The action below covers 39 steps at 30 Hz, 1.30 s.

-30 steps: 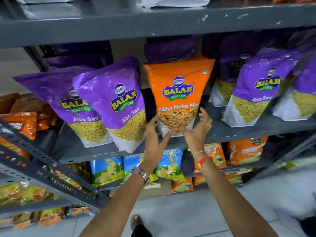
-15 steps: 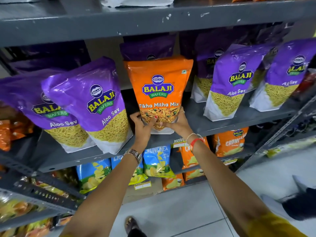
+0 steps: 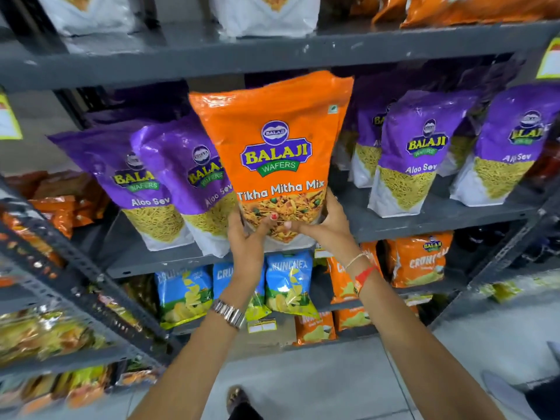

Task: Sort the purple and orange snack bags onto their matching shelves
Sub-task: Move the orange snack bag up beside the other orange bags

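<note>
An orange Tikha Mitha Mix bag [image 3: 272, 137] stands upright in the centre, held at its bottom by both hands. My left hand [image 3: 247, 239] grips the lower left corner and my right hand [image 3: 325, 224] grips the lower right. The bag is in front of the middle shelf [image 3: 439, 218], among purple Aloo Sev bags: two on the left [image 3: 181, 168] and several on the right [image 3: 421, 147]. The shelf above [image 3: 272, 53] carries white bag bottoms on the left and orange bags [image 3: 472, 9] at the right. Whether the orange bag's base touches the shelf is hidden by my hands.
Below are blue chip bags [image 3: 288, 281] and orange Crunchex bags [image 3: 421, 259]. A second grey rack [image 3: 75, 268] with snack packs angles in from the left. The upper shelf's edge runs just above the orange bag's top. Grey floor lies beneath, with my foot [image 3: 236, 397] visible.
Both hands closed on the orange bag's bottom and drew it up and toward me, off the purple shelf. The view tilted upward, revealing the shelf above.
</note>
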Each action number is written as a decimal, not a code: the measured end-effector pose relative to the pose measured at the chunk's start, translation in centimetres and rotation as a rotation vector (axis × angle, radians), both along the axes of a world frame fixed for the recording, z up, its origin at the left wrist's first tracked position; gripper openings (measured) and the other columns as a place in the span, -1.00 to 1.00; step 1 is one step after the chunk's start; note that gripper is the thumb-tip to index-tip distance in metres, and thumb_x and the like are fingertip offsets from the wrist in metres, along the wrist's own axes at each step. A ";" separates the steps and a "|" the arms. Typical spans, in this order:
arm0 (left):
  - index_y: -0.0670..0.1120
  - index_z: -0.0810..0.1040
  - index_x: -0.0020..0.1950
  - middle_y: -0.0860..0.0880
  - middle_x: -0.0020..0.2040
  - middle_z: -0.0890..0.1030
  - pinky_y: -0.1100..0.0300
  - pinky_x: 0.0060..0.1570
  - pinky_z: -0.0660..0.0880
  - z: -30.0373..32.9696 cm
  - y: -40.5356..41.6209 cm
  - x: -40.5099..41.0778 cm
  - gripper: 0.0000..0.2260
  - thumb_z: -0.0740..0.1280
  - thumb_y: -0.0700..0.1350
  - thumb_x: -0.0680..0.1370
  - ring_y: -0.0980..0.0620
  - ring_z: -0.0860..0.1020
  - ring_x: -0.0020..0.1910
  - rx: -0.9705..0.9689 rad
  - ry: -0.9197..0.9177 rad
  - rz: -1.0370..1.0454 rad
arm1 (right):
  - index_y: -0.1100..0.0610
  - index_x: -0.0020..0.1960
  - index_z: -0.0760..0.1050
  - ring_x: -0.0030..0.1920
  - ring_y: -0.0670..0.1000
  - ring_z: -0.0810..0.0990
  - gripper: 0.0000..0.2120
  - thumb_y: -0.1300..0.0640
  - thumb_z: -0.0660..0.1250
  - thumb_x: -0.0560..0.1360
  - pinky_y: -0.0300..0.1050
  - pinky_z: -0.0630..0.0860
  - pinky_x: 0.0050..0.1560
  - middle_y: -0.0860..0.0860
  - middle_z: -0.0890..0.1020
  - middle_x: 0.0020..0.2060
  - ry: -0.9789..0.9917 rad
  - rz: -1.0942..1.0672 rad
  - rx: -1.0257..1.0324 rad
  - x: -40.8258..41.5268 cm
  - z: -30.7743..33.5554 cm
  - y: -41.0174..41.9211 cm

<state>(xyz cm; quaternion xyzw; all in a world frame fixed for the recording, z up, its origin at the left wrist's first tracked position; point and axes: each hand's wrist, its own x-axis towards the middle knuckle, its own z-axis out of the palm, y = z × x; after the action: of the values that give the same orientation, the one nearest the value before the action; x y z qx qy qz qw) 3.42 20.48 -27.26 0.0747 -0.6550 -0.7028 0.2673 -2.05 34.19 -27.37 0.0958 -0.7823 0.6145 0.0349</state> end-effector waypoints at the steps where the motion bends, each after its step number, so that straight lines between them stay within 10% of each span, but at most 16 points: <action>1: 0.16 0.45 0.14 -0.03 0.14 0.56 0.03 0.17 0.50 0.9 -0.2 0.9 -0.63 0.40 -0.19 0.44 -0.03 0.54 0.16 0.001 0.033 0.017 | -0.01 0.32 0.37 0.17 -0.06 0.54 -0.14 -0.07 0.65 0.10 0.00 0.50 0.25 -0.16 0.58 0.07 0.020 0.014 0.000 0.5 1.0 -0.2; 14: -0.01 0.50 0.14 -0.01 0.08 0.65 0.24 0.01 0.54 19.1 -5.7 5.9 -0.71 0.41 -0.13 0.44 0.07 0.62 0.08 -0.128 0.307 0.158 | -0.11 0.03 0.55 -0.04 -0.10 0.69 -0.25 -0.39 0.56 -0.08 0.09 0.63 0.03 -0.14 0.73 -0.10 0.377 0.088 -0.155 2.4 17.7 -6.8; 24: -0.15 0.46 0.21 -0.12 0.16 0.61 -0.10 0.22 0.49 30.0 -12.9 3.1 -0.66 0.37 -0.09 0.47 -0.08 0.58 0.13 -0.253 0.278 0.235 | -0.01 -0.02 0.59 -0.06 -0.03 0.68 -0.24 -0.42 0.52 -0.08 0.01 0.63 0.01 -0.08 0.73 -0.10 0.500 0.126 -0.101 -0.1 29.0 -13.1; 35: -0.20 0.41 0.28 -0.09 0.11 0.62 0.22 -0.30 0.55 32.5 -20.0 -1.8 -0.60 0.35 -0.09 0.50 -0.02 0.60 -0.06 -0.189 0.097 0.266 | -0.02 -0.07 0.48 -0.10 -0.01 0.57 -0.49 -0.24 0.57 0.14 -0.14 0.44 -0.10 -0.07 0.60 -0.15 0.424 0.225 -0.048 -3.9 31.7 -20.0; 39: -0.17 0.39 0.32 -0.13 0.25 0.56 0.09 -0.13 0.54 31.0 -20.8 -2.2 -0.54 0.37 -0.04 0.47 -0.11 0.56 0.11 -0.148 0.041 0.288 | 0.03 0.04 0.52 0.00 0.04 0.62 -0.40 -0.26 0.56 0.14 -0.14 0.43 -0.11 -0.04 0.64 -0.07 0.394 0.227 -0.019 -4.5 30.4 -21.2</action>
<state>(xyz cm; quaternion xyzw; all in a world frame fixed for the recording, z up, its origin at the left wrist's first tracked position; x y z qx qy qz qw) 1.26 -0.33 3.75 0.1334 -0.6818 -0.6085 0.3835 -6.53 12.97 2.99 0.3010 -0.7389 0.5910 0.1188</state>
